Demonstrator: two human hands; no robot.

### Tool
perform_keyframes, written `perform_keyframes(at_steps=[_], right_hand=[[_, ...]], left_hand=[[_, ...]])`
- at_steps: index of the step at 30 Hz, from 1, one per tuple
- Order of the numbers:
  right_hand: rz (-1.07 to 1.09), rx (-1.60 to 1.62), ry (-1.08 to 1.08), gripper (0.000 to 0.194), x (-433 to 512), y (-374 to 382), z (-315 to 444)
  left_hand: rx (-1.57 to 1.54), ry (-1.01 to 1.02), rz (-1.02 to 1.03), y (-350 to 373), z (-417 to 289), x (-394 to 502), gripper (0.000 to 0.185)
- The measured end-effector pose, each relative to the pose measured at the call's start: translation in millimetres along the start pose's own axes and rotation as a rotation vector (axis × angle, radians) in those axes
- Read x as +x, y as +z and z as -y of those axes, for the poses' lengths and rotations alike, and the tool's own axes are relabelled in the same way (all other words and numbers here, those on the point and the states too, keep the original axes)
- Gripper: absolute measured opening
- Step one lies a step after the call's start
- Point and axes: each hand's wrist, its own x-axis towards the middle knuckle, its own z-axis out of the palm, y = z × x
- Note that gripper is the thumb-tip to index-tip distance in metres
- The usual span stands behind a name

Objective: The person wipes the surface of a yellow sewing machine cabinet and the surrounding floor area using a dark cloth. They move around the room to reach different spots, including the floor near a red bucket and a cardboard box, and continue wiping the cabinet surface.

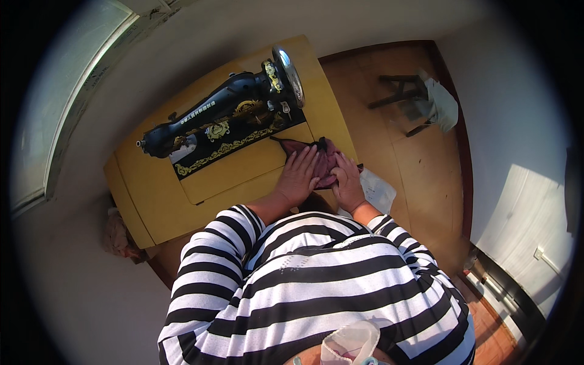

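A dark red cloth with black edging (325, 166) lies bunched near the front right edge of the yellow sewing table (228, 191). Flat on its left part rests my left hand (299, 175), fingers extended. My right hand (347, 180) is at the cloth's right side, its fingers bent onto the fabric; whether they pinch it is hard to tell. Behind the cloth stands a black sewing machine (219, 102) with gold decoration and writing on its arm. Its shiny handwheel (289, 75) is at the right end, and the cloth's pointed left corner reaches close to the machine bed.
A white plastic bag (378, 190) shows beside my right wrist, beyond the table edge. On the floor at the right stands a dark stool (401, 91) with a pale cloth (442, 105) over it. A bundle (119, 235) sits beside the table's left end, and a window is at the upper left.
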Motion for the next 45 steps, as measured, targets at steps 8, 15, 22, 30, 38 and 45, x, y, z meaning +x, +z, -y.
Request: perform_keyframes(at_steps=[8,15,22,30,38,45], right_hand=[[-0.240,0.087,0.249,0.029,71,-19,-65],[-0.231,0.084,0.303,0.031,27,-15,-34],[-0.114,0.035,0.085,0.033,19,-31,0],[-0.267,0.226,0.145,0.043,143,16,-52],[-0.110,0.480,0.321,0.047,141,3,-72],[-0.094,0.420,0.473,0.045,28,-25,-38]], left_hand=[[0.019,0.012,-0.122,7,4,135,0.061],[-0.025,0.016,0.046,5,-5,82,0.059],[-0.039,-0.003,0.175,-6,-6,22,0.064],[-0.031,-0.206,-0.179,-7,30,112,0.070],[-0.103,-0.111,-0.147,-8,23,90,0.072],[-0.082,-0.001,-0.023,-3,16,50,0.074]])
